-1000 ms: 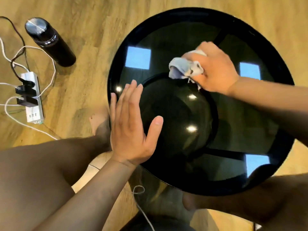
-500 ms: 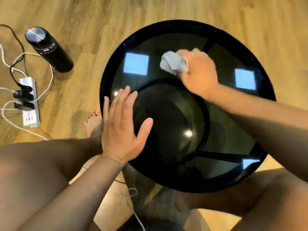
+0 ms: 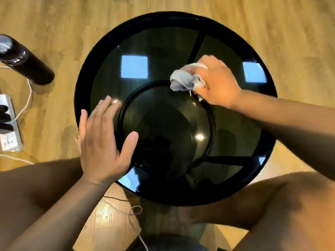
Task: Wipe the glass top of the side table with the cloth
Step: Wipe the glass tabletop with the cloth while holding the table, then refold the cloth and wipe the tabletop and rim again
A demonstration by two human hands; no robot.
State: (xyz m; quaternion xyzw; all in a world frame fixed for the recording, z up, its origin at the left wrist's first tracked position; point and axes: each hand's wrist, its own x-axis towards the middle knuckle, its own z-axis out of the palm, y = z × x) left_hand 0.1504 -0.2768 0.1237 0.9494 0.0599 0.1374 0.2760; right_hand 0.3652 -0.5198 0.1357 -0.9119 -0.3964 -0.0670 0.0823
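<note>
The round side table has a dark glass top (image 3: 163, 51) in a black rim, filling the middle of the view. My right hand (image 3: 217, 86) presses a crumpled pale grey cloth (image 3: 184, 81) onto the glass, right of centre toward the far side. My left hand (image 3: 103, 140) lies flat with fingers spread on the near left edge of the glass, holding nothing. A dark round base shows through the glass beneath the middle.
A black flask (image 3: 25, 60) stands on the wooden floor to the left of the table. A white power strip (image 3: 9, 124) with plugs and white cables lies at the far left. My bare knees flank the table's near side.
My right hand has carried the cloth a little to the right and nearer across the glass. The left hand stays flat on the near left edge.
</note>
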